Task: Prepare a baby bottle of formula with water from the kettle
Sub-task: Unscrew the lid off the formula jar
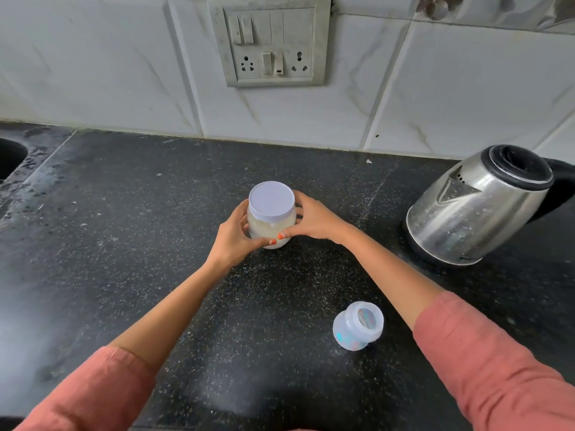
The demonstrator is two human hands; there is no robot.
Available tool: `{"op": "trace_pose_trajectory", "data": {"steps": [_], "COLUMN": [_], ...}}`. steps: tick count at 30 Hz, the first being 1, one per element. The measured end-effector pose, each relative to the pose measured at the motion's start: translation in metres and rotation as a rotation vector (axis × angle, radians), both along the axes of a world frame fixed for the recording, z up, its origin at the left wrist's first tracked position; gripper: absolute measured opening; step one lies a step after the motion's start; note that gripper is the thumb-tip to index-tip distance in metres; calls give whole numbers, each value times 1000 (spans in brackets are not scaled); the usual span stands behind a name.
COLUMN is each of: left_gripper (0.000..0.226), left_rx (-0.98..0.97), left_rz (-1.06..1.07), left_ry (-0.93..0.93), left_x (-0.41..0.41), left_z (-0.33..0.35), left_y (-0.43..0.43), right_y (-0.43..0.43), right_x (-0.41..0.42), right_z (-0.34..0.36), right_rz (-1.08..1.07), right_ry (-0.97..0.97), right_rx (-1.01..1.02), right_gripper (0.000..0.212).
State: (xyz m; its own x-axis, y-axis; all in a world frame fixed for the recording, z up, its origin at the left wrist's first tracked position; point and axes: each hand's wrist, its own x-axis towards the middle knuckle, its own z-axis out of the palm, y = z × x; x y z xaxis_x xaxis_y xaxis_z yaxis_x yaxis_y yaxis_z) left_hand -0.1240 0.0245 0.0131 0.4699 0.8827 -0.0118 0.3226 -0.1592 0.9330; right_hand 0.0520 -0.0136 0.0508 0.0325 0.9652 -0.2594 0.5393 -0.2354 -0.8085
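Observation:
A clear jar (270,227) of pale formula powder stands on the black counter (124,244), capped by a white lid (271,201). My left hand (231,237) wraps its left side and my right hand (314,217) grips its right side, thumbs meeting at the front. A small translucent baby bottle (357,325) with no teat stands upright near my right forearm, its mouth facing up. The steel kettle (476,203) with a black rim sits at the right, lid open, spout pointing left.
A sink basin (9,157) cuts into the counter at the far left. A switch and socket panel (269,42) is set in the white tiled wall behind the jar. My sleeves are salmon pink.

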Motion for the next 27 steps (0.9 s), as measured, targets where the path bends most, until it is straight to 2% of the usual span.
{"op": "trace_pose_trajectory", "data": {"steps": [12,27], "left_gripper": [92,89], "left_rx": [20,-58], "left_rz": [-60,-57], "left_ry": [-5,-4], "left_x": [-37,-81], "left_z": [19,-5], "left_y": [-74,-134], "right_y": [-80,-143], "right_x": [-31,-85], "right_z": [27,12], "right_rz": [1,-33], "right_ry": [6,-42], "right_rx": [-27,-65], "right_gripper": [95,97]}}
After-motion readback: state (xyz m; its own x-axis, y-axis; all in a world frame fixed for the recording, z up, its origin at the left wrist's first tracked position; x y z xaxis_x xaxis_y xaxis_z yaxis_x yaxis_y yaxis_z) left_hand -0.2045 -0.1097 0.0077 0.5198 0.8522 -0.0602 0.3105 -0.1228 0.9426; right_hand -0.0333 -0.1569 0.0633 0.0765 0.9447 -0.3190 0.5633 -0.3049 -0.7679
